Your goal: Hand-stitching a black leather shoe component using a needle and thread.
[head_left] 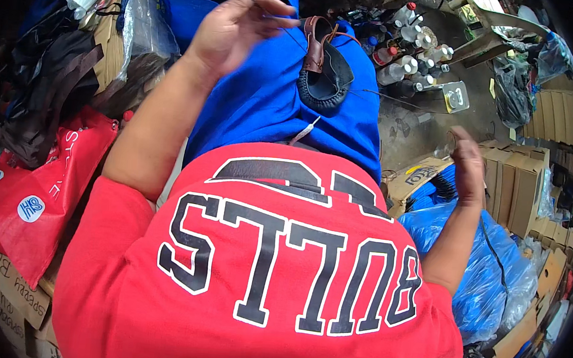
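A dark leather moccasin [325, 91] with a brown strap [315, 50] across its top rests on my lap, on the blue trousers [252, 102]. My left hand [241, 31] is raised to the left of the shoe, a dark thread looped at its fingers and running down towards the shoe. Out to the right, my right hand [469, 168] is lifted with fingers curled and slightly blurred. Another dark thread [400, 102] stretches from the shoe's right side towards that hand, and a length of thread [494, 252] hangs below it.
Several plastic bottles [411, 51] stand on the floor ahead, right of my knees, near a pale square container [455, 97]. Blue plastic bags [475, 261] and cardboard boxes [515, 177] are at the right. A red bag [50, 187] and wrapped bundles [146, 40] lie left.
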`<state>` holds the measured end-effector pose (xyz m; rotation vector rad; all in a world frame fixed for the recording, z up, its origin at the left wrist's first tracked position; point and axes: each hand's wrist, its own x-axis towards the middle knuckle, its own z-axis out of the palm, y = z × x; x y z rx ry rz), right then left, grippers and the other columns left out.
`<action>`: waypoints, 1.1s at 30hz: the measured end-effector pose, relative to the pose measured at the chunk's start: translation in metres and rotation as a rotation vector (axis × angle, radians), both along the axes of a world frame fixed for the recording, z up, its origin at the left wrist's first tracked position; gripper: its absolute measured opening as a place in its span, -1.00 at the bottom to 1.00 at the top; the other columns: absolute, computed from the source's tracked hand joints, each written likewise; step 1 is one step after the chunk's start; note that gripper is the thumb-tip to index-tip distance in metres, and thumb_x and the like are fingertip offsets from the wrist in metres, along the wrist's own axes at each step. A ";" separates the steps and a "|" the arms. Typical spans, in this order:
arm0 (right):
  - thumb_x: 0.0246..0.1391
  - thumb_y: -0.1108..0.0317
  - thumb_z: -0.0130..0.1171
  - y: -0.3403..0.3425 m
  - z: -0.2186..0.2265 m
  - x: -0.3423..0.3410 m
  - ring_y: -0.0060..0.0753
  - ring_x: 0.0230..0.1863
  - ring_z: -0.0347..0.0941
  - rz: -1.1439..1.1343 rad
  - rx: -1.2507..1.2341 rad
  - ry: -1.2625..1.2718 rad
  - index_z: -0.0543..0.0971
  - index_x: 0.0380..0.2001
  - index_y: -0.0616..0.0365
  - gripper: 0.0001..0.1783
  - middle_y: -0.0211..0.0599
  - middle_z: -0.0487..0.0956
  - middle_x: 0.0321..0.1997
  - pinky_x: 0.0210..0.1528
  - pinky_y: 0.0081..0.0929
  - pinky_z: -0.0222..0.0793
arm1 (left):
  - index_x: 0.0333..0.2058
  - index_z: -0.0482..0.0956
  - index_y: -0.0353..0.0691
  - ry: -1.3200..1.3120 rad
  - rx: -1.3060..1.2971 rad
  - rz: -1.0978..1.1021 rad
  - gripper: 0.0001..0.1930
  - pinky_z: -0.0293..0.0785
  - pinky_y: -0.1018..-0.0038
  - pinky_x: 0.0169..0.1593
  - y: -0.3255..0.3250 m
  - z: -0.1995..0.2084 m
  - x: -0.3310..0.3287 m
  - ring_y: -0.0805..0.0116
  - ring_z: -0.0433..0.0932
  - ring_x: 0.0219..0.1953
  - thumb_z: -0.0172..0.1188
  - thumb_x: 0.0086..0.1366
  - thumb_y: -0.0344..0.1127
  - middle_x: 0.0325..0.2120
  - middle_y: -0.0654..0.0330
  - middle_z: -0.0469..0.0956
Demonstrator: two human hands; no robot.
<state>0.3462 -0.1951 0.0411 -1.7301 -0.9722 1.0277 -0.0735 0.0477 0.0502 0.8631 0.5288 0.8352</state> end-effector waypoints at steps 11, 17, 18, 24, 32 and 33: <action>0.14 0.08 0.05 -0.029 -0.041 -0.034 0.01 -0.57 0.32 0.336 -0.067 -1.086 0.40 -0.73 0.15 -0.53 -0.10 0.42 -0.67 -0.42 -0.20 0.10 | -0.70 0.14 -0.03 -0.113 -0.252 -0.054 -0.51 0.13 0.50 -0.39 0.005 -0.007 -0.008 0.53 -0.02 -0.74 -0.25 0.44 -0.01 -0.79 0.39 0.01; 0.15 0.07 0.04 -0.048 -0.037 -0.016 -0.08 -0.54 0.36 0.293 -0.117 -1.116 0.47 -0.67 0.13 -0.57 -0.16 0.44 -0.66 -0.37 -0.29 0.13 | -0.72 0.11 -0.02 -0.054 -0.277 -0.106 -0.50 0.20 0.48 -0.37 0.030 -0.019 -0.045 0.51 -0.02 -0.74 -0.23 0.44 -0.04 -0.79 0.39 0.00; 0.15 0.07 0.04 -0.050 -0.042 -0.018 -0.08 -0.54 0.36 0.295 -0.117 -1.114 0.47 -0.67 0.13 -0.57 -0.16 0.44 -0.66 -0.37 -0.29 0.13 | -0.72 0.11 -0.02 -0.052 -0.279 -0.105 -0.50 0.20 0.48 -0.37 0.026 -0.026 -0.047 0.51 -0.02 -0.74 -0.23 0.44 -0.04 -0.79 0.39 0.00; 0.20 -0.07 -0.04 -0.059 -0.045 0.016 -0.47 -0.17 0.43 -0.351 -0.147 0.467 0.49 0.00 -0.06 -0.56 -0.30 0.55 -0.16 -0.12 -0.48 0.22 | -0.08 0.53 -0.17 1.034 0.217 -0.328 -0.64 0.41 0.47 -0.08 0.075 -0.034 -0.137 0.44 0.45 -0.21 0.18 0.21 -0.12 -0.26 0.23 0.52; 0.01 0.37 0.24 0.120 0.024 -0.122 -0.54 -0.08 0.36 0.525 0.166 -0.409 0.48 0.07 -0.01 -0.51 -0.36 0.44 -0.09 0.03 -0.55 0.28 | -0.10 0.57 -0.28 1.174 0.794 -0.285 -0.49 0.45 0.38 -0.12 0.093 -0.032 0.003 0.29 0.56 -0.20 0.23 0.13 0.03 -0.21 0.10 0.60; -0.03 0.32 0.29 0.136 0.023 -0.140 -0.55 -0.24 0.39 0.635 0.124 -0.529 0.50 0.03 0.00 -0.52 -0.37 0.48 -0.26 -0.14 -0.56 0.34 | -0.21 0.63 -0.27 1.259 0.989 -0.357 -0.45 0.47 0.35 -0.21 0.088 -0.033 0.037 0.20 0.59 -0.31 0.18 0.10 0.15 -0.33 0.04 0.63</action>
